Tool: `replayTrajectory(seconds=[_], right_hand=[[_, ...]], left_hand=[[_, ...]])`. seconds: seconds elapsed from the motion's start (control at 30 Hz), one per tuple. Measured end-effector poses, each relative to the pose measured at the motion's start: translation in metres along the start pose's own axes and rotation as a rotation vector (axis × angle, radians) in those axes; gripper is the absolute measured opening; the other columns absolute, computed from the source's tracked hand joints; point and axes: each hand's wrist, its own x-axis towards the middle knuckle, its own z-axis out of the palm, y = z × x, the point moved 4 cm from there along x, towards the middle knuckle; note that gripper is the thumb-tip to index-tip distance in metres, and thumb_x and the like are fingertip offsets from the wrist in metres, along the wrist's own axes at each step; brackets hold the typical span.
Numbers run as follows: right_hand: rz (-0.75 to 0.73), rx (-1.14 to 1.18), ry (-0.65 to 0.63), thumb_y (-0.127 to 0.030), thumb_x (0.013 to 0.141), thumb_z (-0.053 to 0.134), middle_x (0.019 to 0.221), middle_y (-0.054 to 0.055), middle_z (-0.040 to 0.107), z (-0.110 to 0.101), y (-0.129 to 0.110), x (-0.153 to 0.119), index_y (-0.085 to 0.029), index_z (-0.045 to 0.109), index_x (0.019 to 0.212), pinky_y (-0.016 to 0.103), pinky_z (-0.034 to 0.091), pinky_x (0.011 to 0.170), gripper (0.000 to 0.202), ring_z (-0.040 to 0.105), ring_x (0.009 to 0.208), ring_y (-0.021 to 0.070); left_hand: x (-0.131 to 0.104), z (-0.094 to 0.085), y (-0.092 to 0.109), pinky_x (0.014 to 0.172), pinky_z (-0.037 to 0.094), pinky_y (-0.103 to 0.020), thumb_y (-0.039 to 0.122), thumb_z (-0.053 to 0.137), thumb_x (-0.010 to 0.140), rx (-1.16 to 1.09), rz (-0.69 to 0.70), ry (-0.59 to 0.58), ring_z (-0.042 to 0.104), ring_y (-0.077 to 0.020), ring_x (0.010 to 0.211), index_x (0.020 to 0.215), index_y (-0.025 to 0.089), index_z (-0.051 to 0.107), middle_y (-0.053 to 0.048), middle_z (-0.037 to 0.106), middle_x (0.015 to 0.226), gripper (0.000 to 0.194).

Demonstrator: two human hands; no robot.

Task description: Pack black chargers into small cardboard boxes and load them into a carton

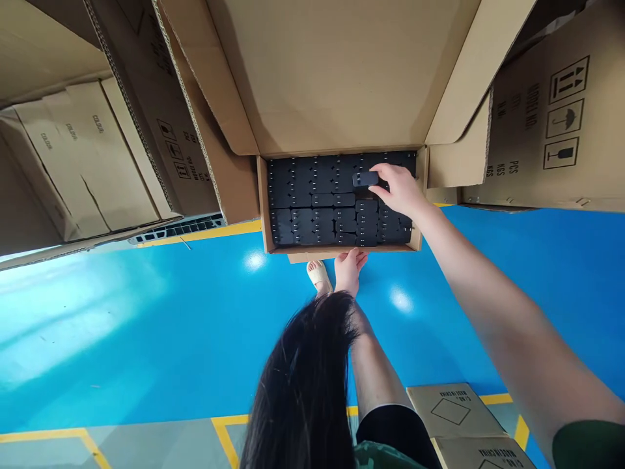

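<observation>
A shallow cardboard box [263,202] holds close-packed rows of small black plastic pieces [303,225], each with tiny pale marks along its edge. My right hand [398,189] is above the box's right half, pinching one small dark block [365,179] between thumb and fingers. That block lies level, over the packed rows; whether it touches them I cannot tell. At the front rim of the same box, my left hand [347,268] has its fingers curled against the cardboard edge. Dark hair hides part of the view below it.
A tall cardboard flap [342,71] rises behind the box. Large cartons stand on the left [170,124] and right [527,117]. Flat brown boxes [461,410] sit at lower right. The floor [195,326] is blue with yellow lines, and a slippered foot [318,272] shows near the box.
</observation>
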Motion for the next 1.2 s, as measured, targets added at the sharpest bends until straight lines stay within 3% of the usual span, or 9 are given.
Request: replayTrajectory(seconds=[0.2, 0.4, 0.57, 0.8, 0.93, 1.03, 1.1, 1.17, 1.2], right_hand=[[-0.123, -0.040, 0.087, -0.023, 0.093, 0.046, 0.145, 0.013, 0.052, -0.006, -0.021, -0.033, -0.021, 0.046, 0.142, 0.058, 0.042, 0.108, 0.049, 0.047, 0.132, 0.0329], [-0.370, -0.195, -0.260, -0.036, 0.082, 0.070, 0.153, 0.014, 0.044, 0.015, -0.041, -0.079, -0.020, 0.039, 0.151, 0.056, 0.041, 0.108, 0.077, 0.042, 0.136, 0.0362], [-0.409, -0.334, -0.324, -0.035, 0.075, 0.076, 0.155, 0.023, 0.038, 0.027, -0.039, -0.071, -0.009, 0.041, 0.149, 0.057, 0.036, 0.110, 0.086, 0.038, 0.138, 0.0401], [-0.334, -0.211, -0.225, -0.032, 0.076, 0.073, 0.165, 0.010, 0.021, 0.027, -0.032, -0.074, -0.029, 0.032, 0.155, 0.063, 0.033, 0.112, 0.089, 0.033, 0.144, 0.0384], [-0.310, -0.196, -0.234, -0.034, 0.076, 0.075, 0.166, 0.009, 0.020, 0.025, -0.036, -0.074, -0.032, 0.032, 0.154, 0.068, 0.032, 0.112, 0.089, 0.029, 0.146, 0.0404], [-0.244, -0.173, -0.073, -0.043, 0.078, 0.073, 0.161, 0.012, 0.031, -0.014, -0.049, -0.065, -0.031, 0.039, 0.149, 0.070, 0.035, 0.108, 0.079, 0.035, 0.142, 0.0442], [-0.144, -0.165, 0.273, -0.048, 0.080, 0.069, 0.154, 0.015, 0.040, -0.069, -0.053, -0.057, -0.029, 0.045, 0.144, 0.071, 0.036, 0.105, 0.071, 0.037, 0.139, 0.0471], [-0.037, -0.131, 0.699, -0.049, 0.081, 0.067, 0.151, 0.016, 0.042, -0.134, -0.046, -0.049, -0.028, 0.045, 0.143, 0.068, 0.037, 0.101, 0.069, 0.036, 0.139, 0.0480], [0.017, -0.070, 0.819, -0.049, 0.083, 0.063, 0.154, 0.013, 0.037, -0.161, -0.038, -0.041, -0.029, 0.041, 0.146, 0.065, 0.037, 0.099, 0.070, 0.031, 0.142, 0.0467]], left_hand=[[0.001, -0.001, 0.001, 0.086, 0.058, -0.028, 0.005, 0.060, 0.083, -0.015, 0.027, 0.012, 0.070, -0.0119, 0.067, 0.066, 0.016, 0.054, -0.002, 0.064, 0.062, 0.021], [0.004, -0.003, -0.001, 0.088, 0.057, -0.029, 0.007, 0.063, 0.081, -0.004, 0.030, -0.027, 0.072, -0.0139, 0.071, 0.066, 0.015, 0.056, -0.003, 0.066, 0.065, 0.018], [0.005, -0.004, 0.000, 0.088, 0.057, -0.030, 0.008, 0.064, 0.081, 0.008, 0.049, -0.024, 0.071, -0.0131, 0.069, 0.066, 0.015, 0.055, -0.002, 0.065, 0.064, 0.019], [0.004, -0.001, -0.001, 0.093, 0.055, -0.032, 0.012, 0.063, 0.084, 0.058, 0.048, -0.059, 0.073, -0.0165, 0.078, 0.068, 0.015, 0.058, -0.006, 0.069, 0.070, 0.016], [0.009, -0.012, 0.010, 0.083, 0.057, -0.034, 0.029, 0.061, 0.089, 0.317, 0.024, -0.080, 0.073, -0.0197, 0.077, 0.075, 0.013, 0.063, -0.013, 0.072, 0.080, 0.021], [-0.007, -0.042, 0.053, 0.071, 0.055, -0.035, 0.041, 0.060, 0.089, 0.748, 0.132, 0.020, 0.069, -0.0218, 0.068, 0.070, 0.016, 0.063, -0.012, 0.071, 0.076, 0.032], [-0.032, -0.059, 0.109, 0.072, 0.053, -0.035, 0.043, 0.060, 0.088, 1.038, 0.435, 0.158, 0.067, -0.0216, 0.070, 0.068, 0.019, 0.062, -0.008, 0.069, 0.072, 0.032], [-0.064, -0.066, 0.175, 0.074, 0.052, -0.034, 0.044, 0.056, 0.090, 1.142, 0.762, 0.366, 0.064, -0.0205, 0.070, 0.069, 0.020, 0.061, -0.005, 0.067, 0.069, 0.032], [-0.077, -0.063, 0.208, 0.076, 0.052, -0.034, 0.042, 0.055, 0.090, 1.129, 0.911, 0.440, 0.064, -0.0198, 0.072, 0.072, 0.020, 0.061, -0.004, 0.067, 0.072, 0.029]])
